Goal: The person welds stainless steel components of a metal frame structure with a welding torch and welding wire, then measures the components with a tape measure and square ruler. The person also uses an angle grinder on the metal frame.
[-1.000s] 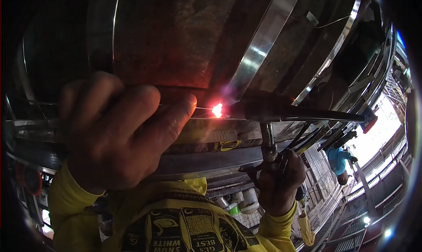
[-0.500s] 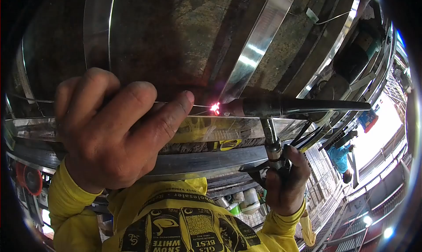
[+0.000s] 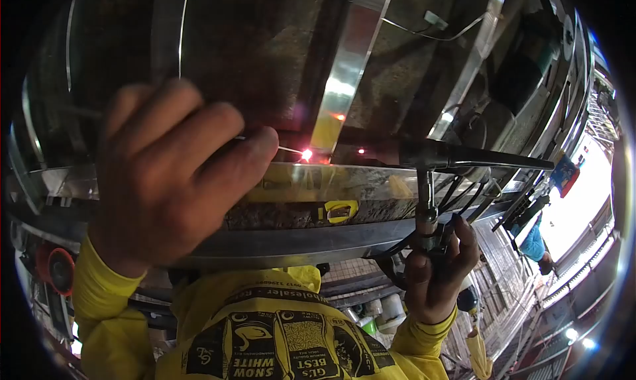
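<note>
My left hand [image 3: 175,174], blurred, is closed, with a thin filler rod [image 3: 288,149] pinched between thumb and fingers. The rod's tip meets a bright glowing spot [image 3: 306,155] where a shiny metal strip [image 3: 341,82] joins the long metal edge in front of me. My right hand [image 3: 437,274] grips the lower handle of a TIG welding torch [image 3: 427,156]. The torch lies sideways, its nozzle facing left toward the glow with a gap between them. A small red-pink light shows near the nozzle.
A dark power tool [image 3: 530,68], seemingly a grinder, rests at the upper right. A thin wire with a metal tag [image 3: 436,20] lies on the dark panel. A red round object [image 3: 61,271] stands at lower left. A person in blue [image 3: 533,244] is far off right.
The torch and my right hand have shifted right, widening the gap to the glow. The whole view has shifted slightly, and the glowing spot now sits further left.
</note>
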`<state>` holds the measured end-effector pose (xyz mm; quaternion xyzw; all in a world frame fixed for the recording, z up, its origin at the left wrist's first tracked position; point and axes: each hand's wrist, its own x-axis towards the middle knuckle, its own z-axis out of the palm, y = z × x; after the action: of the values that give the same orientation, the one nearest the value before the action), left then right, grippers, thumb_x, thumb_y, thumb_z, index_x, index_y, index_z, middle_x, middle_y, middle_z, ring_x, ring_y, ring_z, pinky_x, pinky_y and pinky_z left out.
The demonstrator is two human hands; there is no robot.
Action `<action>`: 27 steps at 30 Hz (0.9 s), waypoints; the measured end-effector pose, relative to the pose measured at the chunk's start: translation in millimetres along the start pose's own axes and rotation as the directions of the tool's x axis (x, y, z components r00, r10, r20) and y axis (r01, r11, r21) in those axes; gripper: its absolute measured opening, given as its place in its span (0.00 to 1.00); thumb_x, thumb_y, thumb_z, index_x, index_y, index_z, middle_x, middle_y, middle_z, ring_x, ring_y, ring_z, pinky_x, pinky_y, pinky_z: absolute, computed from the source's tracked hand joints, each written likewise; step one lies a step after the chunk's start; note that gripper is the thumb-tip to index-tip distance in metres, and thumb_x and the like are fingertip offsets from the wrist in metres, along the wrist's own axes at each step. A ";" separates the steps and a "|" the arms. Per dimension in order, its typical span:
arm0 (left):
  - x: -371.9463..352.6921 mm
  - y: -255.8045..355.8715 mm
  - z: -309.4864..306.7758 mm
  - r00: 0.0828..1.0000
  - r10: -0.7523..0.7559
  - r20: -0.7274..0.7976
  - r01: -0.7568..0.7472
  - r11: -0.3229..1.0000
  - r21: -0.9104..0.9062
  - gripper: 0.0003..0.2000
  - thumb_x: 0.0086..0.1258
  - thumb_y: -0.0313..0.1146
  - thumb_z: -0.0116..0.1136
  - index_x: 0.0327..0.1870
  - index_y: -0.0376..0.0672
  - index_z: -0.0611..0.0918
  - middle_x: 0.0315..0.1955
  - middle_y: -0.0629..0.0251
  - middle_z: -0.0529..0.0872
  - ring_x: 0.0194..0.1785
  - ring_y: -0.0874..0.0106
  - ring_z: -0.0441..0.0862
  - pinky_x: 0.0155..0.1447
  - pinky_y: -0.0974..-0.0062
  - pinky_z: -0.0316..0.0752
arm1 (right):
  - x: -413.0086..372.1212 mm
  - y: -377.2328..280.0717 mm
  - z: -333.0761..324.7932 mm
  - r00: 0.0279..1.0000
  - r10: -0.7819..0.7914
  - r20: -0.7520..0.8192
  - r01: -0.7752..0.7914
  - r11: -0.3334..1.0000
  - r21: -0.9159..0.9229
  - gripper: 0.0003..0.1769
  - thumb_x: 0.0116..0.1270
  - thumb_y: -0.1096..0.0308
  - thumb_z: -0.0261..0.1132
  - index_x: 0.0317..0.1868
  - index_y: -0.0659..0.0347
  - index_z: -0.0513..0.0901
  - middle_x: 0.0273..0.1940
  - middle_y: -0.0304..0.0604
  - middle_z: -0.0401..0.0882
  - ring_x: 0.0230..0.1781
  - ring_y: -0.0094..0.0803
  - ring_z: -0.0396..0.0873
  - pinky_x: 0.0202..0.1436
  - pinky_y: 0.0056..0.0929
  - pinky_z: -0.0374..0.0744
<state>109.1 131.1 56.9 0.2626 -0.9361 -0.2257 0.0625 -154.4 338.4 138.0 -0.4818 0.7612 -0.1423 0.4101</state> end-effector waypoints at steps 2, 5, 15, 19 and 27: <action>19.5 5.1 -10.2 0.995 0.094 0.025 -0.095 0.995 0.039 0.09 0.59 0.31 0.62 0.40 0.47 0.88 0.31 0.70 0.79 0.36 0.71 0.73 0.43 0.68 0.66 | -15.3 8.1 -3.3 0.998 0.024 -0.058 -0.023 1.000 0.009 0.35 0.75 0.70 0.55 0.75 0.64 0.48 0.57 0.54 0.72 0.38 0.24 0.71 0.39 0.21 0.72; 53.3 12.2 -18.3 0.942 0.317 0.108 -0.332 0.928 0.169 0.03 0.58 0.30 0.61 0.31 0.45 0.85 0.29 0.72 0.77 0.37 0.74 0.73 0.43 0.71 0.67 | -35.8 13.4 -9.9 0.994 0.030 -0.102 -0.029 0.999 0.015 0.35 0.75 0.70 0.55 0.75 0.64 0.47 0.55 0.52 0.74 0.37 0.22 0.71 0.38 0.19 0.71; 28.4 -6.2 -24.7 0.943 0.153 0.295 -0.180 0.982 0.065 0.09 0.59 0.27 0.58 0.37 0.50 0.88 0.26 0.71 0.74 0.38 0.71 0.75 0.48 0.69 0.70 | -72.8 26.6 -18.3 0.972 0.147 -0.186 -0.105 0.970 0.218 0.32 0.72 0.75 0.58 0.72 0.74 0.57 0.66 0.62 0.65 0.65 0.48 0.71 0.69 0.38 0.69; 6.6 4.9 -21.5 0.959 -0.005 0.283 -0.001 1.000 0.023 0.15 0.59 0.24 0.57 0.43 0.53 0.89 0.28 0.71 0.75 0.40 0.71 0.75 0.47 0.68 0.69 | -64.8 29.3 -21.5 0.981 0.096 -0.171 -0.046 0.961 0.272 0.32 0.72 0.75 0.59 0.71 0.73 0.57 0.65 0.63 0.68 0.62 0.48 0.75 0.65 0.37 0.73; 133.0 46.9 -31.5 0.667 0.582 0.466 -0.716 0.674 0.184 0.02 0.58 0.31 0.59 0.28 0.51 0.83 0.30 0.74 0.77 0.44 0.72 0.76 0.53 0.74 0.71 | -66.7 22.2 -38.6 0.976 0.091 -0.196 -0.037 0.964 0.263 0.31 0.74 0.73 0.58 0.72 0.74 0.56 0.65 0.63 0.67 0.61 0.49 0.75 0.65 0.37 0.72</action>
<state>-18.8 85.3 106.2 -0.1353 -0.9852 -0.0616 -0.0849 -184.1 399.2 180.9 -0.3819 0.7901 -0.2758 0.3923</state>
